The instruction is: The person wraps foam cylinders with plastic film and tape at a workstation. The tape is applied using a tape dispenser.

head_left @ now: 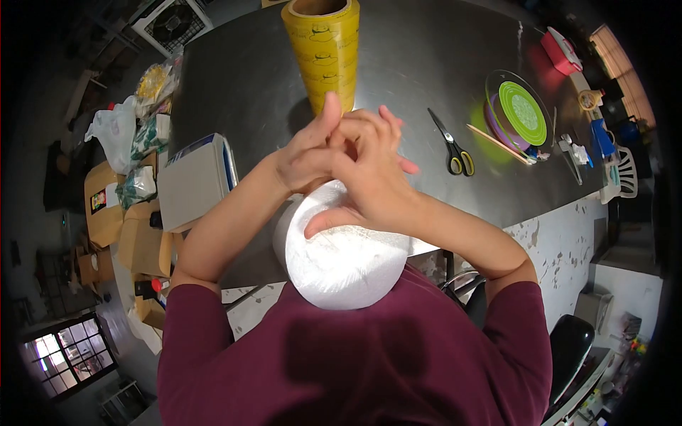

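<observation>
My left hand and my right hand are clasped above the table's near edge, their fingers laced together. The left thumb points up, while the right thumb lies against a large, rounded white object with a shiny, wrinkled surface. This object sits close to my body, below the hands and between my forearms. I see nothing held between the laced fingers, though the palms are partly hidden. Just beyond the hands, a tall yellow roll with printed black figures stands upright on the dark table.
Scissors lie to the right, near wooden sticks, a glass bowl with a green disc and cutlery. A red container is at the far right. A grey box and cardboard boxes are on the left.
</observation>
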A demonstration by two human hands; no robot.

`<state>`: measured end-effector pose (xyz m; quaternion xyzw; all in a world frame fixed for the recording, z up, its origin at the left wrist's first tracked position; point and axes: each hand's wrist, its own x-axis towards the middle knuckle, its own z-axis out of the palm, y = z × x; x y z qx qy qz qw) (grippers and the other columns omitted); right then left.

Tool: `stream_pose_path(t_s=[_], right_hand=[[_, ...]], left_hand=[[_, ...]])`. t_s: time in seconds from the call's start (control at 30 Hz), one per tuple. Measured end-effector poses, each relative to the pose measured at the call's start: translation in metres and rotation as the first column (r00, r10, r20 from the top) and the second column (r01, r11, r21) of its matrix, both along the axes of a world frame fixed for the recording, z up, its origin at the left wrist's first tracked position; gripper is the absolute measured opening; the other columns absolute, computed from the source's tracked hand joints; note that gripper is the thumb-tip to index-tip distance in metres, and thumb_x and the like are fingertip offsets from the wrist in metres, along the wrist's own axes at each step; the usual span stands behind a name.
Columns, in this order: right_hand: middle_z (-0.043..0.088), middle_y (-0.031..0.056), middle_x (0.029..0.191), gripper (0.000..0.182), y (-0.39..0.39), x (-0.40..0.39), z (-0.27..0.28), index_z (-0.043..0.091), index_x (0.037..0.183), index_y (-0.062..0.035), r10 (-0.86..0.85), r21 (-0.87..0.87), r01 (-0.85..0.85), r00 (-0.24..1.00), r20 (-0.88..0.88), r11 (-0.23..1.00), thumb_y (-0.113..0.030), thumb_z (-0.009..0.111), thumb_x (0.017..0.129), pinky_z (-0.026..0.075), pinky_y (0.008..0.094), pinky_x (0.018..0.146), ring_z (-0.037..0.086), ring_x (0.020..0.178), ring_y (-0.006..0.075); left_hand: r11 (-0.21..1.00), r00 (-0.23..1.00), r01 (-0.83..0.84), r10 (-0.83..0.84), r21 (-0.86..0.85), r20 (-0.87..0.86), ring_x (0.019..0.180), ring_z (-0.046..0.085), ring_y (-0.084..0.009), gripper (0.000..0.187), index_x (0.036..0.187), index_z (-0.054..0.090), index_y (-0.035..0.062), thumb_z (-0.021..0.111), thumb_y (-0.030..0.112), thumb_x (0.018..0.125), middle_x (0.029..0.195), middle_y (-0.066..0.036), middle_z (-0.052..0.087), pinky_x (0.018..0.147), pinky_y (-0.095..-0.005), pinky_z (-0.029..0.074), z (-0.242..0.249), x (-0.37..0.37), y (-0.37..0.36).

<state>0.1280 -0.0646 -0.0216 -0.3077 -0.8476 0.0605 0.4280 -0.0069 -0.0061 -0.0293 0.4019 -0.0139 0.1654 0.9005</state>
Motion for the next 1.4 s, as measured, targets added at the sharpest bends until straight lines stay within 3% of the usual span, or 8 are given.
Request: stream_pose_path(t_s=[0.1,0.43,0.7,0.83,0.97,1.07,1.2,1.4], right_hand=[[0.040,0.0094,0.100,0.061,-0.004,-0.003,0.003,0.064,0.106,-0.0310,-0.051,-0.028,0.050,0.999,-0.020,0.998,-0.069,0.066,0.058,0.023,0.0543,0.091,0.037,0.103,0.0334],[0.041,0.0019,0.095,0.040,0.008,-0.011,-0.010,0.062,0.110,-0.0443,-0.206,0.407,0.236,0.972,-0.117,0.882,-0.058,0.058,0.073,0.024,0.0437,0.084,0.037,0.095,0.0232],[0.041,0.0004,0.083,0.038,0.017,0.001,-0.020,0.069,0.092,-0.0212,0.234,0.652,-0.128,0.969,-0.079,0.748,-0.013,0.072,0.054,0.038,0.0338,0.067,0.047,0.075,0.0166],[0.046,0.0039,0.085,0.026,0.012,0.013,-0.025,0.067,0.086,-0.0074,0.465,0.438,-0.353,0.867,-0.180,0.827,0.000,0.064,0.061,0.044,0.0289,0.055,0.049,0.062,0.0159],[0.055,0.0044,0.080,0.016,-0.012,0.020,-0.006,0.062,0.074,-0.0069,0.376,0.024,-0.382,0.893,-0.249,0.924,-0.014,0.070,0.062,0.046,0.0302,0.055,0.055,0.062,0.0190],[0.056,0.0057,0.074,0.018,-0.041,0.009,0.014,0.063,0.073,-0.0050,0.276,-0.151,-0.305,0.943,-0.184,0.940,-0.018,0.072,0.064,0.043,0.0283,0.055,0.054,0.064,0.0190],[0.057,0.0066,0.075,0.017,-0.067,-0.001,0.017,0.061,0.073,-0.0041,0.118,-0.273,-0.135,0.990,-0.080,0.953,-0.013,0.075,0.070,0.045,0.0301,0.058,0.056,0.067,0.0221],[0.057,0.0076,0.074,0.006,-0.074,0.005,0.023,0.060,0.082,-0.0037,0.145,-0.440,-0.277,0.939,-0.311,0.854,-0.007,0.065,0.082,0.046,0.0321,0.058,0.056,0.067,0.0246]], left_hand=[[0.927,0.992,-0.106,0.075,0.358,0.100,0.126,0.042,-0.0343,0.097,0.141,0.024,0.0046,0.033,0.077,0.077,0.136,-0.028,0.038,0.104,-0.0416,0.035,-0.011,-0.001,0.002],[0.768,1.000,-0.017,0.010,0.640,0.015,0.123,0.044,-0.0295,0.086,0.142,0.024,0.0022,0.050,0.043,0.071,0.133,-0.021,0.043,0.103,-0.0397,0.036,0.000,-0.002,0.009],[0.575,0.996,0.076,-0.015,0.814,-0.083,0.121,0.046,-0.0256,0.087,0.143,0.023,0.0004,0.063,0.017,0.067,0.131,-0.015,0.046,0.102,-0.0383,0.037,0.008,0.003,0.008],[0.703,0.985,0.149,-0.044,0.695,-0.168,0.120,0.048,-0.0238,0.091,0.143,0.022,-0.0010,0.068,0.006,0.065,0.130,-0.013,0.048,0.101,-0.0367,0.038,0.010,-0.001,0.005],[0.818,0.990,0.109,-0.037,0.564,-0.137,0.121,0.046,-0.0217,0.086,0.139,0.033,0.0036,0.060,-0.006,0.058,0.134,-0.015,0.045,0.105,-0.0376,0.035,0.005,-0.007,0.002],[0.710,0.991,0.132,-0.087,0.692,-0.099,0.120,0.049,-0.0238,0.073,0.128,0.048,0.0009,0.059,-0.006,0.056,0.126,-0.015,0.053,0.105,-0.0377,0.034,-0.004,-0.006,0.011],[0.746,0.999,0.041,-0.025,0.665,-0.033,0.112,0.056,-0.0323,0.024,0.082,0.070,0.0004,0.062,-0.006,0.060,0.095,-0.015,0.068,0.105,-0.0501,0.035,-0.006,-0.004,0.011],[0.676,0.990,0.141,-0.099,0.723,-0.101,0.106,0.056,-0.0291,0.018,0.062,0.070,0.0023,0.054,-0.006,0.059,0.072,-0.008,0.068,0.093,-0.0381,0.043,-0.001,-0.011,0.017]])
